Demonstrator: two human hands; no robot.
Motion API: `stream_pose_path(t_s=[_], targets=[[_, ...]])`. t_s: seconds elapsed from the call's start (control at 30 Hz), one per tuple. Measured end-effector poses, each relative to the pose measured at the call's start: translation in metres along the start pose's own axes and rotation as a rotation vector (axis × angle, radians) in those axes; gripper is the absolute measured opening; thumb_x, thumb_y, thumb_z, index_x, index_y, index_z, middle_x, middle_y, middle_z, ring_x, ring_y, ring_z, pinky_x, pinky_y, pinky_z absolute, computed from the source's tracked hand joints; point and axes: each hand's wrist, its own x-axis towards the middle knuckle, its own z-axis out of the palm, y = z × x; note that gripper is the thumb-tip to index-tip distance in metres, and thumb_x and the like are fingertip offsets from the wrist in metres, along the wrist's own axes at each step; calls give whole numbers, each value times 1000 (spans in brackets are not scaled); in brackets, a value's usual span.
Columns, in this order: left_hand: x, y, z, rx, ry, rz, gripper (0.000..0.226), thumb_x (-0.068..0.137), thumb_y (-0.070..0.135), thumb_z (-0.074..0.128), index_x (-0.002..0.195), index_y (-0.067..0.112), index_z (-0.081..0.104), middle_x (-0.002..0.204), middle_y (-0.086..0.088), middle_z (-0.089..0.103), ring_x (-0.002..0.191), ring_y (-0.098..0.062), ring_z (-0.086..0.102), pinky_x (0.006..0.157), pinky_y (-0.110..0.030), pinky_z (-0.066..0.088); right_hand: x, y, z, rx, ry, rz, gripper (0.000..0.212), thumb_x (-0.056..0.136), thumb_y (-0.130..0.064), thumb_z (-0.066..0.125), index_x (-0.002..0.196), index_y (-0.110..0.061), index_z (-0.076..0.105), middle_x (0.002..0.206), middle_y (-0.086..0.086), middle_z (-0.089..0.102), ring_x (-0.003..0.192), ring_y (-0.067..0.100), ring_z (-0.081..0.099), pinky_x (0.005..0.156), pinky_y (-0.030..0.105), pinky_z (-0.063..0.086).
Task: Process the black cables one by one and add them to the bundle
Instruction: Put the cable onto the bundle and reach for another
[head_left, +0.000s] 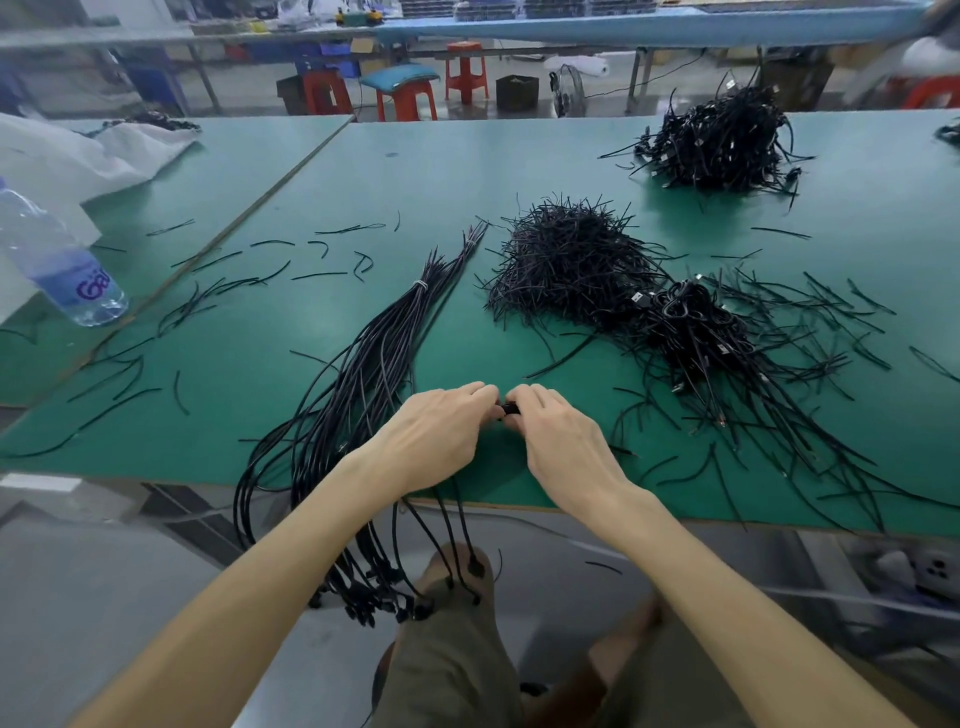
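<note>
The only writing I can read is on the water bottle (57, 260) lying tilted near the worktop's left edge. Its pale label carries purple letters that start "Ga"; the rest curves out of sight.

Near the front edge of the green worktop (260, 364), around its middle, my left hand (441, 436) and right hand (558, 441) meet fingertip to fingertip. Both have their fingers curled, and they pinch a short visible piece of black cable (511, 409) between them. How the cable runs beyond the fingers is hidden.

The bundle (384, 332) lies just left of the left hand and passes under that wrist. It stretches away towards the worktop's middle, bound by a pale tie (420, 285) partway along and a second one close to its far tip. Its near end spills over the front edge, and the plugs hang beside my knee.

To the right of the right hand, a tangle of unprocessed cables (691, 332) spreads towards the right edge. Behind that sits a heap of short black offcuts (566, 260). Another cable pile (722, 140) rests near the far right corner. Loose black offcuts are scattered across the left half of the worktop.
</note>
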Motion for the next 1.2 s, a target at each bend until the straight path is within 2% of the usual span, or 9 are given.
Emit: stream_pose_path(t_s=[0.1, 0.2, 0.3, 0.53, 0.67, 0.77, 0.9, 1.03, 1.2], targets=[[2, 1, -3, -70, -8, -3, 29, 111, 33, 33, 85, 21, 39, 77, 6, 46, 61, -10, 45, 53, -27, 28, 1, 0, 1, -6, 15, 14, 13, 105, -8, 49, 114, -15, 52, 107, -2, 56, 99, 18, 53, 69, 31, 46], [4, 4, -6, -199, -108, -49, 30, 111, 35, 30, 91, 18, 46, 87, 3, 52, 74, -17, 53, 67, -37, 41, 1, -1, 0, 15, 36, 23, 12, 104, -7, 50, 114, -13, 54, 108, -1, 54, 101, 18, 52, 68, 34, 50], [7, 6, -9, -260, -166, -68, 31, 111, 36, 29, 98, 16, 49, 94, 0, 55, 84, -22, 55, 77, -40, 44, 1, -1, -3, 43, 72, 33, 12, 104, -7, 52, 114, -9, 56, 108, 2, 54, 102, 20, 51, 68, 40, 53], [5, 1, 5, -197, -27, -25, 23, 111, 31, 33, 93, 20, 42, 85, 6, 49, 71, -17, 50, 64, -34, 32, 0, -1, 0, 26, 95, -8, 13, 107, -13, 49, 116, -9, 57, 108, 3, 53, 100, 18, 52, 68, 38, 53], [5, -1, 11, -207, 68, -54, 22, 110, 27, 36, 93, 17, 46, 86, 9, 54, 73, -19, 55, 66, -35, 38, 0, 0, 5, 18, 128, -14, 24, 106, -15, 50, 128, -8, 52, 112, 5, 53, 100, 22, 53, 73, 39, 55], [10, -3, 10, -506, 160, -220, 25, 110, 20, 39, 88, 19, 51, 87, 13, 58, 78, -10, 58, 72, -29, 46, -1, -1, 6, -139, 266, -16, 55, 99, -9, 60, 149, 0, 39, 120, 12, 54, 104, 26, 53, 91, 39, 51], [19, -7, 5, -939, 364, -402, 39, 112, 28, 34, 78, 16, 47, 72, 3, 45, 62, -12, 39, 61, -29, 34, -6, -3, 8, -351, 419, -63, 84, 85, 4, 68, 156, 5, 24, 148, 21, 41, 133, 34, 43, 111, 45, 36], [21, -9, 8, -1154, 423, -475, 40, 113, 29, 31, 78, 15, 44, 63, 8, 37, 49, -7, 32, 51, -21, 30, -5, -5, 4, -265, 403, -69, 86, 85, 6, 66, 158, 4, 18, 159, 22, 29, 144, 35, 33, 119, 46, 28], [21, -9, 11, -1309, 518, -494, 35, 113, 29, 31, 86, 11, 45, 64, 8, 34, 49, -7, 28, 46, -18, 27, 7, 3, -9, 149, 409, 218, 74, 101, -9, 53, 161, -5, 10, 163, 14, 21, 149, 24, 19, 121, 33, 13]])
